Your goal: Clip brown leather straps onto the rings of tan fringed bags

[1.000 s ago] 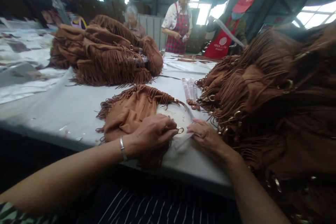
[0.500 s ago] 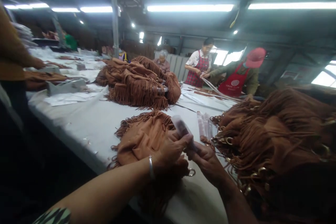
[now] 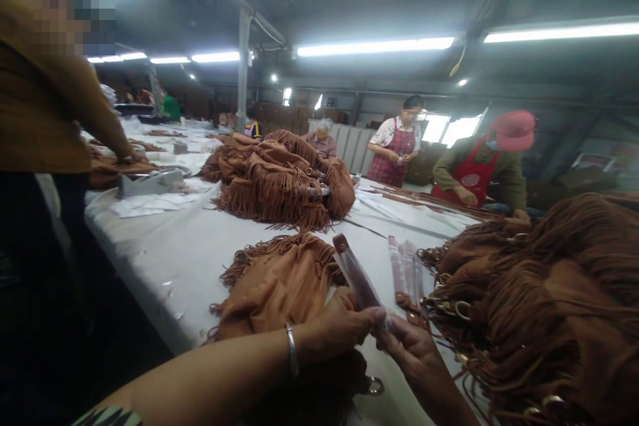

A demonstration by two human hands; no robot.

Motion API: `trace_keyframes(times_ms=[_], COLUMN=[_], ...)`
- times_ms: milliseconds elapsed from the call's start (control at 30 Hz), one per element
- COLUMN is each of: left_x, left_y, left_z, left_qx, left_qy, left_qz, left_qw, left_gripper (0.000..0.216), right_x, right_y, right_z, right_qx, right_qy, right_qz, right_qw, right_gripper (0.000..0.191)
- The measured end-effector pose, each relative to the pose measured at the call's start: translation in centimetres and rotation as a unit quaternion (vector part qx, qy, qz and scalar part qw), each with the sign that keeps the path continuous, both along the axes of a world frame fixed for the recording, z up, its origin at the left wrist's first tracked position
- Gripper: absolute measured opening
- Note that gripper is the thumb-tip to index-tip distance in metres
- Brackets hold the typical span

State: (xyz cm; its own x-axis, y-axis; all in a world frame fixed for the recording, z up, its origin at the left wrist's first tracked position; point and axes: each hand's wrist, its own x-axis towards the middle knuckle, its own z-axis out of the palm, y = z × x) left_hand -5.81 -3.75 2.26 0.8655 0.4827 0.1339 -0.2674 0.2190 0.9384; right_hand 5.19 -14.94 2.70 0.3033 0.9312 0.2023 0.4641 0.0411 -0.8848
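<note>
My left hand (image 3: 337, 333) and my right hand (image 3: 412, 349) meet low in the view, both pinched on a brown strap in a clear plastic sleeve (image 3: 355, 274) that sticks up and to the left from my fingers. A silver bangle (image 3: 291, 349) sits on my left wrist. Under my left hand lies a brown fringed suede bag (image 3: 279, 283) on the white table (image 3: 184, 246). A gold metal ring (image 3: 374, 386) of the bag shows just below my hands.
A heap of fringed brown bags (image 3: 539, 306) fills the right. Another heap (image 3: 279, 176) lies further back. More sleeved straps (image 3: 407, 269) lie between them. A person in a brown top (image 3: 44, 113) stands close at the left. Across the table stand people in red aprons (image 3: 479, 170).
My hands have lifted from the table, raising the sleeved strap upright. My head has tilted up, so the room, the ceiling lights and the person at the left have come into view.
</note>
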Motion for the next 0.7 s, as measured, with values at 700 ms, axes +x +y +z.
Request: trace_keyframes(times_ms=[700], left_x=[-3.2], left_y=[3.5], left_z=[4.0], left_qx=[0.338], left_qy=[0.077], left_qz=[0.074], left_qw=[0.935], left_gripper=[0.037], right_x=[-0.6], right_y=[0.3], right_z=[4.1], right_qx=[-0.011], right_qy=[0.023], right_qz=[0.008], right_qw=[1.0], right_gripper=[0.027])
